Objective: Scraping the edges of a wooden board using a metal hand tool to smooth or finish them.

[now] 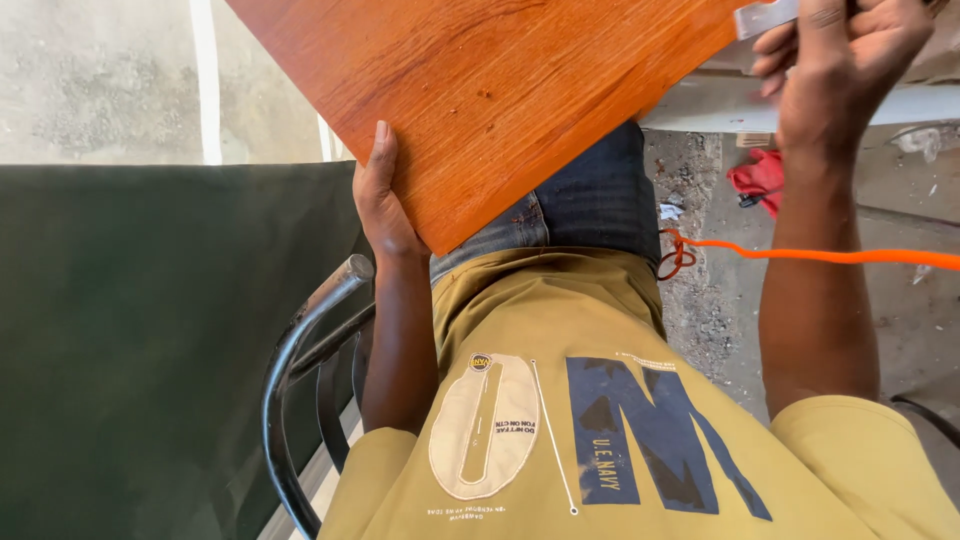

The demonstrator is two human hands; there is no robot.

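Observation:
A reddish-brown wooden board [500,90] tilts across the top of the head view, resting over my lap. My left hand [383,200] grips its lower left edge, thumb along the side and fingers hidden under the board. My right hand [850,55] is closed at the board's upper right corner, next to a small flat metal piece [765,18] that sticks out there. Whether that hand holds the metal piece or the board edge is unclear.
A dark metal chair frame [300,340] curves at my left side beside a dark green sheet [130,340]. An orange cord [820,256] runs across the dirt floor on the right. A red cloth [757,178] lies under a white bar [720,105].

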